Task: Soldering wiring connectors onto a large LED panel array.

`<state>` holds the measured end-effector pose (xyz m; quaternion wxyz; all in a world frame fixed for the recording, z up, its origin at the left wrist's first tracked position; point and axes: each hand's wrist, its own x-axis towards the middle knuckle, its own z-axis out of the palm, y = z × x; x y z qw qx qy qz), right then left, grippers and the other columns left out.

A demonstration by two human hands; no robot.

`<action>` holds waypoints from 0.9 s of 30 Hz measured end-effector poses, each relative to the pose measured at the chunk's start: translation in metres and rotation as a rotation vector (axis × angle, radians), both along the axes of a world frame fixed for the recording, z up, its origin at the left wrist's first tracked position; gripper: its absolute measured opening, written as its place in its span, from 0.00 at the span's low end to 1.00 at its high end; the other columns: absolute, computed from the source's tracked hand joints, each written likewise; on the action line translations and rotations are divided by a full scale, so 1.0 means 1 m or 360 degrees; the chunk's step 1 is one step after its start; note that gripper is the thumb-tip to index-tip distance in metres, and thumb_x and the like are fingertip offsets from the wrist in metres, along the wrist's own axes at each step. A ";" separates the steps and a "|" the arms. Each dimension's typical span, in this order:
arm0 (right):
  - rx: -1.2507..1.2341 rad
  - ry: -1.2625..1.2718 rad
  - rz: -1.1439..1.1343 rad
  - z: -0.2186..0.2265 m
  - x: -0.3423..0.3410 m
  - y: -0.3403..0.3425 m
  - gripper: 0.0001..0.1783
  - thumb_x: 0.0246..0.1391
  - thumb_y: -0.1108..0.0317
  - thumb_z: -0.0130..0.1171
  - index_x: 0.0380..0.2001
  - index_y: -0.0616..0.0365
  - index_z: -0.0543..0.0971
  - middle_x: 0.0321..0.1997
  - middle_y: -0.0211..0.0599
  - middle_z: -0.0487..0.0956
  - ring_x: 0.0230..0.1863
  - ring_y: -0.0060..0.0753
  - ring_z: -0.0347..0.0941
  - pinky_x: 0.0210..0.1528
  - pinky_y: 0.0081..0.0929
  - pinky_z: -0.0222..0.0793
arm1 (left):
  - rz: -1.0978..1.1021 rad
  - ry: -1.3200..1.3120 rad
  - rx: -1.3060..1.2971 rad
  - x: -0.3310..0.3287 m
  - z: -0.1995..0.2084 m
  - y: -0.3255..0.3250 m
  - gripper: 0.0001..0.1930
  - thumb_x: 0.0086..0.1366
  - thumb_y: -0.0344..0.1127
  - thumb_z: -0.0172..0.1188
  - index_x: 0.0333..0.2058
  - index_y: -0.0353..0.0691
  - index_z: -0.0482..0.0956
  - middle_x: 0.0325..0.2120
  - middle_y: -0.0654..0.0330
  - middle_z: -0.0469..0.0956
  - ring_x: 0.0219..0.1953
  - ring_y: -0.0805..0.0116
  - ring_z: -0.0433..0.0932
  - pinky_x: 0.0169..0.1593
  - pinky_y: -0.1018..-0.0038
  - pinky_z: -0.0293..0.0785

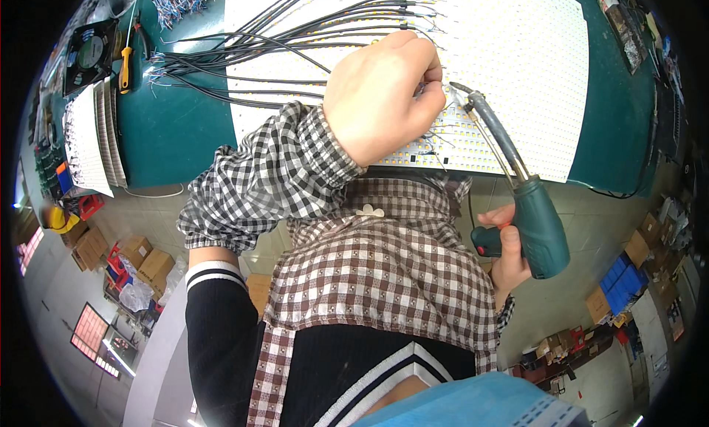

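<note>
My left hand (388, 94) is closed in a pinch over a white LED board (532, 65) dotted with small yellow chips. A thin wire seems to sit between thumb and fingers, though the hand hides most of it. My right hand (509, 261) is wrapped round a green soldering gun (541, 227) with a red trigger. Its metal tip (459, 86) points left, close to the left fingertips. Black cables (273, 43) with thin bare-ended wires lie across the board and run under my left hand.
A green tabletop (162, 139) lies under the board. At the left are a yellow-handled screwdriver (125, 69), a black fan (90, 52) and a stack of white boards (92, 142). A bundle of thin wires (181, 2) lies at the far left. Cardboard boxes (153, 270) stand on the floor.
</note>
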<state>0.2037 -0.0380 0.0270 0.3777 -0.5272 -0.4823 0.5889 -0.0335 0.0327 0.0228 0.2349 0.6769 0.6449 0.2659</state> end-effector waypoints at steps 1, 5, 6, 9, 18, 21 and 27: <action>0.0023 0.0027 -0.0020 0.000 0.000 0.000 0.17 0.54 0.61 0.54 0.31 0.69 0.71 0.29 0.46 0.73 0.31 0.37 0.74 0.36 0.31 0.73 | 0.0000 0.0007 -0.0004 0.000 0.000 0.000 0.03 0.50 0.28 0.57 0.23 0.37 0.73 0.20 0.59 0.70 0.21 0.67 0.72 0.24 0.75 0.68; -0.0009 0.0231 -0.0125 -0.001 0.001 -0.001 0.08 0.49 0.74 0.57 0.32 0.68 0.74 0.31 0.44 0.74 0.32 0.37 0.73 0.37 0.36 0.75 | 0.0010 0.0017 -0.0008 0.000 0.001 -0.001 0.03 0.50 0.29 0.57 0.24 0.37 0.73 0.21 0.60 0.70 0.21 0.68 0.72 0.24 0.75 0.68; -0.0006 0.0227 -0.0123 -0.001 0.001 -0.001 0.08 0.49 0.74 0.57 0.32 0.68 0.73 0.31 0.45 0.74 0.32 0.37 0.73 0.37 0.36 0.75 | 0.0010 0.0013 -0.0008 -0.001 0.002 -0.001 0.03 0.50 0.29 0.57 0.24 0.37 0.73 0.21 0.60 0.70 0.21 0.68 0.72 0.24 0.75 0.68; -0.0019 0.0231 -0.0130 -0.003 0.001 -0.001 0.09 0.49 0.73 0.57 0.32 0.69 0.73 0.31 0.44 0.74 0.32 0.37 0.73 0.36 0.35 0.75 | 0.0006 0.0012 -0.0028 -0.001 0.001 0.000 0.03 0.50 0.29 0.57 0.24 0.37 0.73 0.21 0.60 0.70 0.21 0.68 0.72 0.24 0.75 0.68; 0.0029 0.0216 -0.0178 -0.002 0.002 -0.001 0.13 0.49 0.70 0.57 0.34 0.71 0.72 0.31 0.46 0.74 0.31 0.37 0.74 0.35 0.32 0.74 | -0.0031 0.0208 0.0336 -0.003 0.004 -0.006 0.06 0.51 0.29 0.60 0.28 0.37 0.73 0.23 0.59 0.71 0.23 0.66 0.73 0.27 0.75 0.69; 0.0003 0.0164 -0.0197 -0.004 0.007 -0.002 0.15 0.50 0.68 0.57 0.36 0.72 0.72 0.32 0.48 0.75 0.31 0.37 0.74 0.35 0.32 0.74 | -0.0152 0.0301 0.0655 -0.010 0.014 -0.018 0.09 0.51 0.27 0.62 0.31 0.37 0.73 0.24 0.59 0.72 0.26 0.63 0.74 0.29 0.74 0.70; 0.0045 0.0173 -0.0211 -0.012 0.007 -0.002 0.18 0.51 0.66 0.57 0.39 0.73 0.71 0.35 0.50 0.75 0.33 0.41 0.75 0.32 0.31 0.76 | -0.0333 0.0211 0.0014 -0.015 0.020 -0.014 0.07 0.52 0.28 0.60 0.30 0.38 0.73 0.24 0.58 0.73 0.27 0.61 0.75 0.30 0.73 0.71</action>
